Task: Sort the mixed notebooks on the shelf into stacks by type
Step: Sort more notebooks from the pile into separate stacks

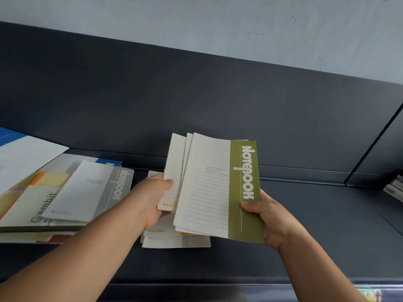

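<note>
My right fingers (pixel 248 207) pinch the green notebook (pixel 218 192); left fingers (pixel 168 183) grip fanned A5 notebooks (pixel 174 162) beside them. Slide green clear without dragging neighbours.

1. "NOTEBOOK" in white on the green notebook (pixel 244 192), right of centre.
2. "NOTEBOOK" on the grey notebook (pixel 109 192), left.
3. "Gambit" on the pale cover (pixel 24 205), lower left.
4. "A5" on the small notebook (pixel 174 153) and on the stack (pixel 165 240) below, centre.

Matt dark grey metal-looking shelf (pixel 327 214), smooth paper cover on the green notebook (pixel 220 192), slightly glossy grey notebook (pixel 91 192) at left, scuffed pale painted wall (pixel 261 25) beyond
</note>
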